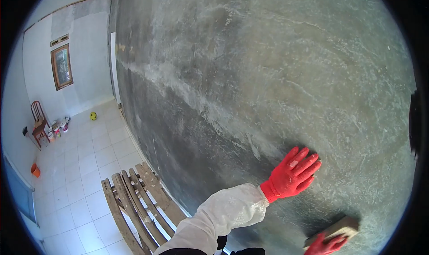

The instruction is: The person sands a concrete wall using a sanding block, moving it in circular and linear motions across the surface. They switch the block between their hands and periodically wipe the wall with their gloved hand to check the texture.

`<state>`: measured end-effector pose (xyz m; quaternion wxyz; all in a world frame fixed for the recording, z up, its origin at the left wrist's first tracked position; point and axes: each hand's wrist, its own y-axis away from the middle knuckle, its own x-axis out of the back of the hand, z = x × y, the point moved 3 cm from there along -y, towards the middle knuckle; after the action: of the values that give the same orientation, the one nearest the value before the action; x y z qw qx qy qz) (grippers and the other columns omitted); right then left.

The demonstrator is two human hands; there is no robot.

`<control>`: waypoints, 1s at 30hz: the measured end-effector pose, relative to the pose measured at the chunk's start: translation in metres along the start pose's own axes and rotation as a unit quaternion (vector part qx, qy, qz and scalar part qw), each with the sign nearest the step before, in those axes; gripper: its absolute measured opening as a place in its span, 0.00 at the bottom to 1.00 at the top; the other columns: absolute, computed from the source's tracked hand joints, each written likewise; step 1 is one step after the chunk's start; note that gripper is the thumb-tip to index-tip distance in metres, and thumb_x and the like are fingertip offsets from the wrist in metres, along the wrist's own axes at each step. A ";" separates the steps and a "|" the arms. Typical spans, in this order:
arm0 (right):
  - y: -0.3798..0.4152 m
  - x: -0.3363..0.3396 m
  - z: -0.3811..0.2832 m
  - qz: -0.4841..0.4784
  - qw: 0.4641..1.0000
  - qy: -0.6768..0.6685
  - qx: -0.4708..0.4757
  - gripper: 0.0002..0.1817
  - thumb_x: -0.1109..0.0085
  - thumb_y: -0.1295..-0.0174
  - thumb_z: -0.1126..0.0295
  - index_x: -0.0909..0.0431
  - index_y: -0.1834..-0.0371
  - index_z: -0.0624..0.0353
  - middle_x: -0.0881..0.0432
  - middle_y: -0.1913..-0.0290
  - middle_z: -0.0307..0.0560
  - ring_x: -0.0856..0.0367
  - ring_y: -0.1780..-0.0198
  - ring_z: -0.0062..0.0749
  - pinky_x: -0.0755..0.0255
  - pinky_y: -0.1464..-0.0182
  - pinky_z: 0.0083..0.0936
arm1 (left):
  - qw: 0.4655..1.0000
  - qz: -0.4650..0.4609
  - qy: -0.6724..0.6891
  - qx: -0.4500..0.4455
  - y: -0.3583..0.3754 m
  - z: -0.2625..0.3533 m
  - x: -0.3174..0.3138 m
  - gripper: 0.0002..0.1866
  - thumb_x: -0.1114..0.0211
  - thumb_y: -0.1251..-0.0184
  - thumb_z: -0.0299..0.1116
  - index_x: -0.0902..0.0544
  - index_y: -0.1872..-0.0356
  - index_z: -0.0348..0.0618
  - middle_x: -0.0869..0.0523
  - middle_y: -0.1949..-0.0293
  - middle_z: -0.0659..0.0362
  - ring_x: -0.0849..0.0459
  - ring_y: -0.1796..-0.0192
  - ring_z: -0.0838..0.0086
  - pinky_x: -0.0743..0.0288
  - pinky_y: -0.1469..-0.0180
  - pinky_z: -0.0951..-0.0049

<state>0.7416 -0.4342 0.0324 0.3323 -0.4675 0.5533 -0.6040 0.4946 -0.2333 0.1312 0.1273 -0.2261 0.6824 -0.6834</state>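
Note:
My left hand (292,173), in a red glove with a pale patch on one finger, lies flat against the grey plastered wall (214,76) with its fingers spread. Lower right, my right hand (325,245), also red-gloved, grips a light wooden block (342,228) held against the same wall. Part of the right hand is cut off by the bottom edge of the view. Whitish streaks and scuffs cross the wall, with a pale band running diagonally to the left of my hands. A white patterned sleeve (223,210) covers my left arm.
A rough wooden slatted bench (134,206) stands below left, beside the wall, on white floor tiles (85,210). Farther off are a yellow ball (93,116), a chair (40,121), several containers (58,129) and an orange bucket (35,170). The far wall has a small window (62,67).

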 end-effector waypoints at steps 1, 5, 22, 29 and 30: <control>-0.033 -0.019 0.016 0.115 0.989 -0.059 0.065 0.45 0.38 0.39 0.47 0.43 0.25 0.62 0.44 0.27 0.69 0.42 0.28 0.63 0.45 0.28 0.50 | 1.000 -0.003 -0.003 0.002 0.000 -0.001 0.001 0.24 0.36 0.41 0.41 0.20 0.42 0.47 0.24 0.38 0.55 0.29 0.36 0.52 0.38 0.32 0.45; -0.173 0.003 0.031 0.110 0.992 -0.050 -0.016 0.34 0.44 0.31 0.56 0.40 0.26 0.60 0.41 0.26 0.60 0.41 0.26 0.51 0.46 0.27 0.41 | 1.000 0.008 -0.011 -0.003 0.002 0.002 0.000 0.25 0.36 0.41 0.41 0.20 0.41 0.47 0.24 0.38 0.55 0.30 0.35 0.52 0.38 0.32 0.46; -0.069 -0.019 0.016 0.101 0.992 -0.052 0.049 0.42 0.41 0.36 0.48 0.44 0.24 0.60 0.42 0.27 0.65 0.42 0.27 0.60 0.45 0.28 0.47 | 1.000 0.001 0.004 0.000 0.001 0.001 -0.002 0.25 0.36 0.41 0.41 0.21 0.41 0.47 0.24 0.37 0.55 0.30 0.35 0.51 0.39 0.32 0.45; -0.154 -0.005 0.003 0.106 0.993 -0.056 -0.010 0.41 0.41 0.37 0.50 0.42 0.26 0.63 0.44 0.26 0.66 0.42 0.27 0.61 0.45 0.28 0.48 | 1.000 0.005 -0.015 -0.006 0.000 0.001 -0.001 0.25 0.36 0.40 0.41 0.21 0.41 0.48 0.24 0.38 0.55 0.29 0.35 0.52 0.39 0.31 0.46; -0.132 -0.011 0.005 0.106 0.994 -0.011 0.023 0.41 0.41 0.36 0.50 0.42 0.26 0.64 0.43 0.27 0.67 0.40 0.28 0.61 0.44 0.29 0.48 | 1.000 0.007 -0.010 -0.001 0.001 0.001 -0.001 0.25 0.36 0.40 0.41 0.21 0.41 0.48 0.24 0.38 0.55 0.29 0.35 0.52 0.38 0.32 0.46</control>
<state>0.7651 -0.4039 0.1595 0.4114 -0.4053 0.5822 -0.5722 0.4958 -0.2337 0.1304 0.1387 -0.2278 0.6838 -0.6792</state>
